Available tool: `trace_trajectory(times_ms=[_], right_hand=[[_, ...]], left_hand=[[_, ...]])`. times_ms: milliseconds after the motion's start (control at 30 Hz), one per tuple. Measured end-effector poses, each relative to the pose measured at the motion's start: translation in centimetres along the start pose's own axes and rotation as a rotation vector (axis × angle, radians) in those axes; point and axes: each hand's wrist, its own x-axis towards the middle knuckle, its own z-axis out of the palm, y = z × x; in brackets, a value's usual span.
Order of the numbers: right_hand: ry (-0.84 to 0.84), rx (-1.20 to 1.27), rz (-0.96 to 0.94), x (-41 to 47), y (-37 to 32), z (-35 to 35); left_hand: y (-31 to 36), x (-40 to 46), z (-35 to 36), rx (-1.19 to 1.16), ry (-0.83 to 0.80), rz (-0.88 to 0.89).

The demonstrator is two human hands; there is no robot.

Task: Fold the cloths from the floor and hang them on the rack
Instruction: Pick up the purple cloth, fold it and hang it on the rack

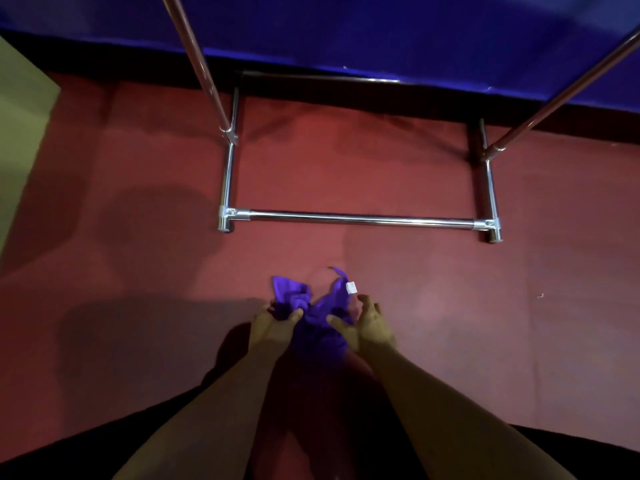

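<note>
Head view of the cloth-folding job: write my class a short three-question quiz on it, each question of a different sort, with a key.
1. True or false: the purple cloth already hangs on the metal rack.
2. Which hand grips the cloth in a bunch? A) left hand B) right hand C) neither
3. Fill in: the small white tag on the cloth lies nearer the ______ hand.

Key:
1. False. The cloth is bunched between the hands, in front of the rack's near floor bar, over the red floor.
2. A. The left hand's fingers curl round it; the right hand's fingers are spread at its edge.
3. right
</note>
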Motion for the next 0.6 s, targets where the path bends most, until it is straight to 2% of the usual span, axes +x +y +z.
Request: trace_trajectory(times_ms=[167,233,300,433,533,600], right_hand=[[0.006,0.222,0.121,1.7,0.5,3.1],[0.008,0.299,0.175,2.6,0.5,3.8],[-0.009,0.428,0.224,3.0,0.1,3.8],[-0.079,0.605,0.200,3.4,-0.3,3.8],[-0.150,0.592,0.259,3.5,-0.8,3.5],[-0.169,0.598,0.307,3.8,-0.6,3.3]], left_hand=[[-5.1,4.6,3.2,-0.137,0.082,-0.099],[-5.4,5.1,4.1,-0.296,0.101,-0.128],[-2.8,3.3,3.7,-0.376,0.096,-0.189],[-0.5,1.9,4.0,-0.478,-0.066,-0.270],[0.5,1.4,4.3,-0.507,-0.145,-0.235],[1.3,1.0,4.2,-0.487,-0.142,-0.198]])
